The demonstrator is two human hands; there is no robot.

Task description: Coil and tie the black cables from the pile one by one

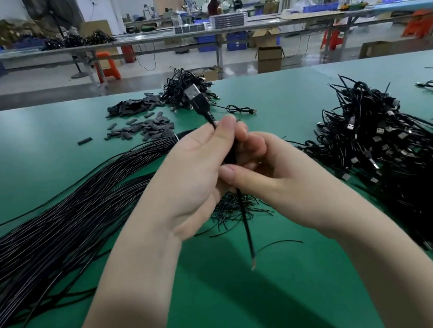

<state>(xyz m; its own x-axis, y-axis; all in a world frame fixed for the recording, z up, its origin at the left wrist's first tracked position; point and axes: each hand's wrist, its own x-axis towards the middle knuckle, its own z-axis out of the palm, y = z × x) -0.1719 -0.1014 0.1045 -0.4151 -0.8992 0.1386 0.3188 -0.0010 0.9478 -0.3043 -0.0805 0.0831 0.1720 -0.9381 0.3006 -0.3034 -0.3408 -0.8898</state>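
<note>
Both hands meet over the middle of the green table [229, 313] around one coiled black cable [232, 156]. My left hand [194, 175] is closed on the coil, and the cable's USB plug [195, 97] sticks up above its fingers. My right hand [266, 173] pinches the coil from the right side. A loose cable end [248, 239] hangs down below the hands. To the left lies a long bundle of straight black cables [53, 229]. A big pile of coiled black cables [403, 166] with USB plugs lies at the right.
Short black wire ties [232, 211] are scattered under the hands. Small black sleeves [144, 126] lie in heaps at the back left, beside another cable pile [186, 88]. A single coiled cable [241, 109] lies behind the hands. Workbenches, boxes and people stand far behind.
</note>
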